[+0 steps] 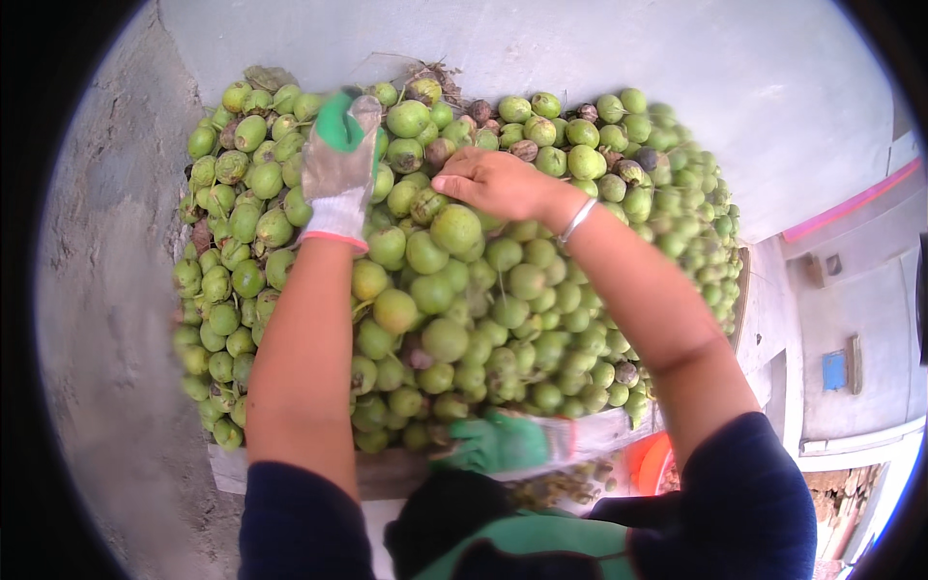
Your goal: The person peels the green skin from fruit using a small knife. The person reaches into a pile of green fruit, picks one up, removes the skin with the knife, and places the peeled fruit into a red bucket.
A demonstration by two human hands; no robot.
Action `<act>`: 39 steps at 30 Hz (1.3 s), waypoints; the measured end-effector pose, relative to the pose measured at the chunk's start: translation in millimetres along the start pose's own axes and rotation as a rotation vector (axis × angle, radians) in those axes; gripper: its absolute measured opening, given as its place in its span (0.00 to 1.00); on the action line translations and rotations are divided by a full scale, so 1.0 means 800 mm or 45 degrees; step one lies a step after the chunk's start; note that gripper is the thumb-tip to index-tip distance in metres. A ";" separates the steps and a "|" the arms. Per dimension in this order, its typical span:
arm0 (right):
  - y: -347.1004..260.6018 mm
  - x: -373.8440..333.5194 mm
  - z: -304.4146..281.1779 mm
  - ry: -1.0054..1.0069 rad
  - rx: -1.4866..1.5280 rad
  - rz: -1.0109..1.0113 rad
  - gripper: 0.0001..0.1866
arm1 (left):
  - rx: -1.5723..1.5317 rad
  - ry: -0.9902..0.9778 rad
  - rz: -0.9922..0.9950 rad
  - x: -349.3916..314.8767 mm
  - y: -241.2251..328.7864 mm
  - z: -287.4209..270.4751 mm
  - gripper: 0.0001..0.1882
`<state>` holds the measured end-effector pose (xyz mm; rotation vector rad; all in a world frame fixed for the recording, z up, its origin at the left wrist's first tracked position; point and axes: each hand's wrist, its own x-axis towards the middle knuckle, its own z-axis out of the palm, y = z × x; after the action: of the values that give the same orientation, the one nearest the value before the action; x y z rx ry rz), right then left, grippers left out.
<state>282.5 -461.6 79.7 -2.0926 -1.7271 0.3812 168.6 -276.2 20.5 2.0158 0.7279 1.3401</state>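
A big heap of round green-husked fruits (pixel 454 229), which look like walnuts in their husks, lies before me. My left hand (pixel 343 159) wears a grey-and-green work glove with a pink-edged cuff and is over the heap's far left part. Its fingers look curled, and whatever they hold is hidden. Bare, with a silver bracelet (pixel 578 219) at the wrist, my right hand (pixel 495 184) reaches into the far middle of the heap. Its thumb and fingers bend down among the fruits, next to a brownish nut (pixel 440 153); what they grip cannot be made out. Some husks are dark or cracked.
Another green glove (pixel 503 443) lies on the board (pixel 604 432) along the heap's near edge. A pale wall (pixel 619 43) rises behind and a rough grey wall (pixel 116 290) stands at left. An orange-red container (pixel 652 464) sits below, at near right.
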 end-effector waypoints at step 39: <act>0.071 -0.007 -0.042 0.134 1.021 0.820 0.12 | -0.119 0.061 0.085 -0.016 -0.008 0.002 0.24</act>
<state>345.9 -480.6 82.8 -1.9071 -0.6040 0.9375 165.2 -281.8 7.6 1.9554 0.6128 1.4380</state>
